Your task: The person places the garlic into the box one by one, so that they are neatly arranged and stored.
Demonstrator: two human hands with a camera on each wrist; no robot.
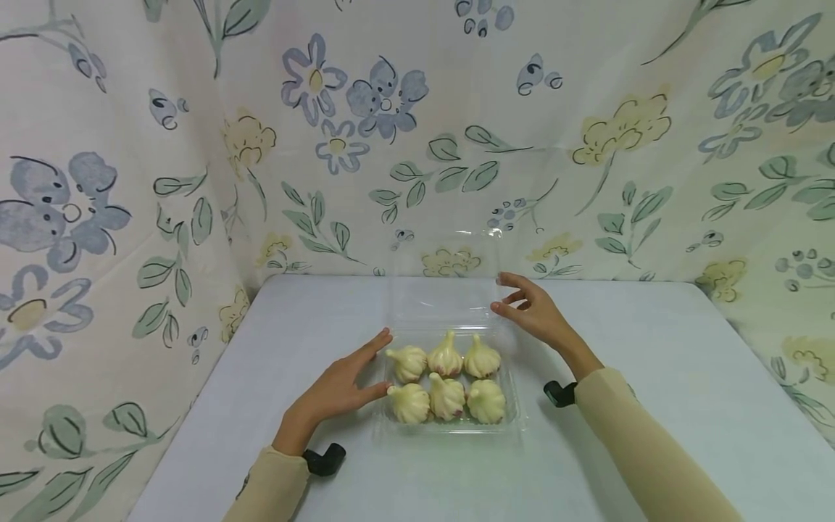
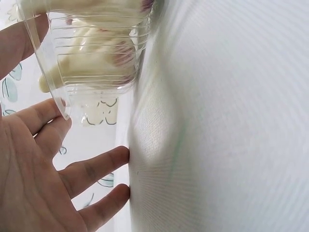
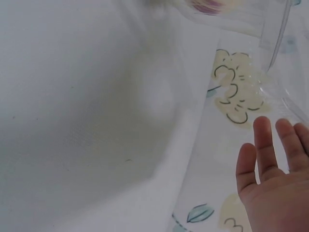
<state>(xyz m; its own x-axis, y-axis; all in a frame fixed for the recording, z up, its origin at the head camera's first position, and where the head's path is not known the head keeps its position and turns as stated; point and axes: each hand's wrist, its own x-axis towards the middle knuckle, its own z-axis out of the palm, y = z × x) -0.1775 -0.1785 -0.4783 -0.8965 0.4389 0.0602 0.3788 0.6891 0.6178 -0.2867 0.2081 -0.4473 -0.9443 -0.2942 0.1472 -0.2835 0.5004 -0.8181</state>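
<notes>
A clear plastic clamshell box (image 1: 450, 428) sits on the table with its clear lid (image 1: 443, 301) raised at the back. Inside it lie several garlic bulbs (image 1: 446, 397), pale with purplish bases. My left hand (image 1: 335, 388) is at the box's left side, thumb and fingers spread along the rim. Up close in the left wrist view, two fingertips (image 2: 60, 108) meet the rim's corner while lower fingers touch the tabletop. At the lid's right edge is my right hand (image 1: 531, 312), its fingers extended; whether they touch the clear plastic is hard to tell.
The white table (image 1: 652, 406) has a floral cloth (image 1: 417, 181) hanging behind it and at both sides. Dark wrist-worn devices (image 1: 325, 460) show below both hands.
</notes>
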